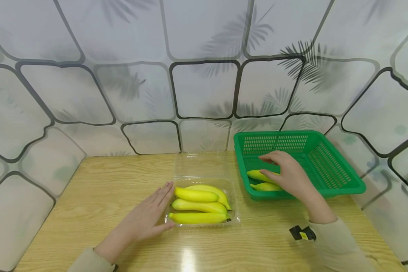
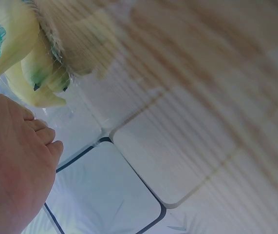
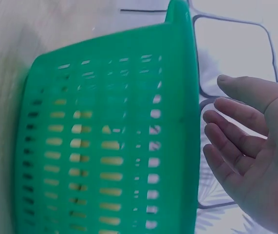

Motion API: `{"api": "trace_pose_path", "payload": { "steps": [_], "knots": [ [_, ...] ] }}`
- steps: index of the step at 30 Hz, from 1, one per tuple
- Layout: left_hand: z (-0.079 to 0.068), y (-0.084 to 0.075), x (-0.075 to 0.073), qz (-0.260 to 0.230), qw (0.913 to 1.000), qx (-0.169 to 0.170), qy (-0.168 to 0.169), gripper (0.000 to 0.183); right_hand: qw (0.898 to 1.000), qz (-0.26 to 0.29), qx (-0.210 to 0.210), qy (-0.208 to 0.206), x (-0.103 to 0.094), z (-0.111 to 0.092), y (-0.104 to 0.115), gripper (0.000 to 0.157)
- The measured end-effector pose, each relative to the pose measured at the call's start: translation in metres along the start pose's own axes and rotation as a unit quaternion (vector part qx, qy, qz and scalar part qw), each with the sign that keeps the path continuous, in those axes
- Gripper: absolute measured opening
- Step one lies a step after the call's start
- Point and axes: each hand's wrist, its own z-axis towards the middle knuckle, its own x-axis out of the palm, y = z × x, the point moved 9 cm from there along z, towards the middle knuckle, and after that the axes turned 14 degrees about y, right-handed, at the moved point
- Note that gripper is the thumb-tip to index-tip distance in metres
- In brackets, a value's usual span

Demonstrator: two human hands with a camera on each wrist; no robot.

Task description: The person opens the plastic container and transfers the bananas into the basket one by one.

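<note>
Several yellow bananas (image 1: 197, 218) lie side by side in a clear plastic clamshell box (image 1: 236, 211), its lid (image 1: 201, 164) folded back towards the wall. Along the box's left side rests my left hand (image 1: 144, 219), fingers straight and close to the banana ends. In the left wrist view its fingers (image 2: 44, 131) appear just below the bananas. My right hand (image 1: 289, 175) hovers over the front of a green basket (image 1: 302, 194), fingers loosely bent, nothing between them. Beneath it two bananas (image 1: 263, 186) lie in the basket, partly hidden by the hand.
The wooden table (image 1: 98, 192) ends at a patterned wall (image 1: 204, 90) behind the box and basket. Slotted sides of the basket (image 3: 104, 48) rise in the right wrist view. A small black object (image 1: 302, 233) shows beside the right sleeve.
</note>
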Motion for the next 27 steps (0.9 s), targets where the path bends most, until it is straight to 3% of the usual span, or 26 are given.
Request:
{"api": "trace_pose_path", "payload": {
  "steps": [20,27],
  "knots": [
    [0.0,-0.001,0.0,-0.002,1.0,0.001,-0.003,0.097,0.997,0.045,-0.057,0.006,0.015,0.023,0.053,0.036],
    [0.001,-0.001,0.0,0.0,1.0,0.0,-0.001,0.097,0.995,0.031,-0.09,0.003,0.027,0.029,0.072,0.036]
  ]
}}
